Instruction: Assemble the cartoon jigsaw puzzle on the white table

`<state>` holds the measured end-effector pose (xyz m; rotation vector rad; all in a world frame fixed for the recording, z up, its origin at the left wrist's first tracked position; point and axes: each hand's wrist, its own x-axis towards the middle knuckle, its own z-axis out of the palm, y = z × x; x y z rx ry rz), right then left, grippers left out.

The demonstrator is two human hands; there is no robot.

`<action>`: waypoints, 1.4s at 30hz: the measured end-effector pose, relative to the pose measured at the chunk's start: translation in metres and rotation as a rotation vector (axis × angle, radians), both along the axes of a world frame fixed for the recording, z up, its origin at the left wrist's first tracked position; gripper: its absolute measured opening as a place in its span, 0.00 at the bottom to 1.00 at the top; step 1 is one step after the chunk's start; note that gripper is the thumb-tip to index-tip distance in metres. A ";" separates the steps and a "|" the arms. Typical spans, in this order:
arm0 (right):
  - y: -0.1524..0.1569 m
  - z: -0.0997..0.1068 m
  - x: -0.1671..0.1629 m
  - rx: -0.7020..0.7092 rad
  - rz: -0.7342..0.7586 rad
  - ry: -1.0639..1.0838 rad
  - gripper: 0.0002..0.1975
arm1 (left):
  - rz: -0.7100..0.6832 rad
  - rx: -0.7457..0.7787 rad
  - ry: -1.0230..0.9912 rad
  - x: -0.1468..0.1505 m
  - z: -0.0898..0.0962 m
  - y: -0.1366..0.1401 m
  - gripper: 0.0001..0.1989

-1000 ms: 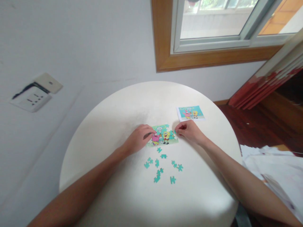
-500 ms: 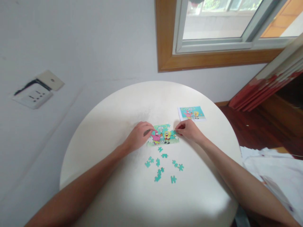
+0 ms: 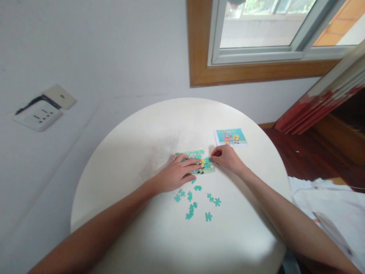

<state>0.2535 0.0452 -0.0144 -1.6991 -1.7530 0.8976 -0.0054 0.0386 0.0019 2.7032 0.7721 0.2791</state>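
A partly joined cartoon jigsaw puzzle (image 3: 209, 171) lies in the middle of the round white table. My left hand (image 3: 178, 173) rests flat across its left and middle part, fingers stretched out, hiding much of the picture. At the puzzle's upper right edge, my right hand (image 3: 225, 156) pinches a small teal puzzle piece (image 3: 210, 159) between thumb and fingertips; the fingers partly cover it. Several loose teal puzzle pieces (image 3: 197, 188) are scattered on the near side, one of them (image 3: 193, 181) partly under my left hand's thumb.
A reference picture card (image 3: 238, 136) lies beyond my right hand. The round table (image 3: 137, 137) stands close to a wall with a socket (image 3: 40, 115) and a window (image 3: 256, 49). White sheets (image 3: 327, 209) lie to the right, below the table's edge.
My left hand has moved right from the puzzle's left edge and flattened over it, covering the pink figure. My right hand stays almost in place at the right edge.
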 end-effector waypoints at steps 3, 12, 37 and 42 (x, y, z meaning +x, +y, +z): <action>0.001 0.002 0.008 0.003 -0.014 0.045 0.07 | 0.037 -0.003 -0.053 0.000 0.001 0.002 0.19; -0.001 0.012 0.031 0.028 0.001 -0.071 0.09 | 0.307 0.049 -0.307 -0.009 -0.007 0.022 0.14; -0.023 0.023 0.004 0.006 0.068 -0.329 0.20 | 0.319 0.060 -0.311 -0.012 -0.014 0.023 0.10; -0.025 0.021 0.002 -0.007 0.114 -0.337 0.21 | 0.343 0.068 -0.333 -0.015 -0.016 0.026 0.09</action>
